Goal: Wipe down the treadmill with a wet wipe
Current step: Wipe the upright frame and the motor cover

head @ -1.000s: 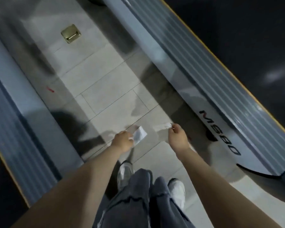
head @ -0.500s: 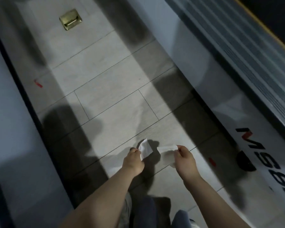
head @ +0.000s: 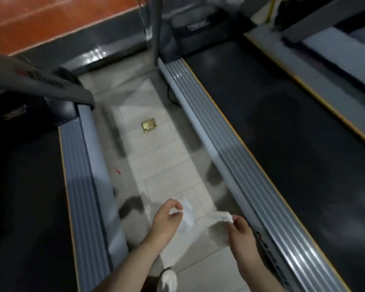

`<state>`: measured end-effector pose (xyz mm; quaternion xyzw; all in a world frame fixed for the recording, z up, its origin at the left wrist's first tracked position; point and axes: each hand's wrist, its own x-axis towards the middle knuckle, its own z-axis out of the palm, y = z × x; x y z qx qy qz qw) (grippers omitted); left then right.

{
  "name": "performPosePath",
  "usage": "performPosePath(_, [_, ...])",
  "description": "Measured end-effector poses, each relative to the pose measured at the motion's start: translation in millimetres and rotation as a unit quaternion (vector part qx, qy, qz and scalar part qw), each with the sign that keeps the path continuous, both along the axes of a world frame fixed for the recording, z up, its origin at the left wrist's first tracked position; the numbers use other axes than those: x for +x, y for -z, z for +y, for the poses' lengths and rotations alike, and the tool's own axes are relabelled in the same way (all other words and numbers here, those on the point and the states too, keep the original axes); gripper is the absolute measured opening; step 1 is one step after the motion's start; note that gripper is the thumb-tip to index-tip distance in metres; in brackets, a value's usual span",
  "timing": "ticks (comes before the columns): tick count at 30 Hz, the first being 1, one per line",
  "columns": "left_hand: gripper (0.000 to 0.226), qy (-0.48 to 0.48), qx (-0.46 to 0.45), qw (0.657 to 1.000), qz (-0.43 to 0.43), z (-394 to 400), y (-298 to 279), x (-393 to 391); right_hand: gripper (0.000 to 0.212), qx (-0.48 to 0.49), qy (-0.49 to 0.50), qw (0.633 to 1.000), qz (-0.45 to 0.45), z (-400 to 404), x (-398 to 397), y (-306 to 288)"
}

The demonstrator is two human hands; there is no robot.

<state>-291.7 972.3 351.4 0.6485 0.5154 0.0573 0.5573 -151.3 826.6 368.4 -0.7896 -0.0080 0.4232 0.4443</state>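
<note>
You stand on the floor strip between two treadmills: one deck to your left, the other deck to your right. A floor socket plate lies ahead on the strip. Your left hand and right hand are held apart over the strip, a wrapper at the left, a wipe at the right.

A single head-worn, wide-angle camera looks forward and steeply down from standing height. It faces along a strip of pale tiled floor running between two treadmills: one deck at right, another at left. Both hands sit close to the lens at the bottom edge, the left hand and right hand, forearms entering from below. Farther up, the view reaches a red-brown floor at top left. The picture is blurred.
</note>
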Motion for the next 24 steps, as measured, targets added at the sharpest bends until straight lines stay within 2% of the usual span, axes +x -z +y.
performPosePath(3, [0.021,0.007,0.030,0.998,-0.053,11.1,-97.9,7.1,0.011,0.030,-0.036,0.999,-0.020,8.8,8.1,-69.2])
performPosePath(6, [0.025,0.035,0.064,0.993,-0.090,24.7,-170.9,12.5,0.012,0.058,-0.068,0.995,-0.052,32.8,20.6,-125.9])
performPosePath(9, [0.025,0.041,0.076,0.989,-0.118,45.1,-225.7,17.4,0.007,0.105,-0.074,0.987,-0.101,68.1,33.6,-182.4])
performPosePath(13, [0.030,0.062,0.105,0.983,-0.137,81.1,-270.5,15.9,0.013,0.165,-0.161,0.965,-0.122,116.6,26.4,-231.1])
performPosePath(15, [0.033,0.075,0.106,0.980,-0.147,100.1,-285.4,13.0,0.019,0.181,-0.185,0.961,-0.102,141.0,19.2,-248.4])
performPosePath(19, [0.038,0.073,0.102,0.978,-0.169,131.2,-305.9,1.9,0.026,0.200,-0.197,0.960,-0.008,184.5,4.0,-271.6])
performPosePath(21, [0.039,0.046,0.090,0.977,-0.188,148.0,-315.9,-2.4,0.028,0.236,-0.188,0.952,0.052,206.4,-2.6,-283.8])
performPosePath(24, [0.037,-0.022,0.121,0.972,-0.198,177.2,-326.1,-6.5,0.030,0.290,-0.221,0.923,0.121,237.8,-10.5,-301.1])
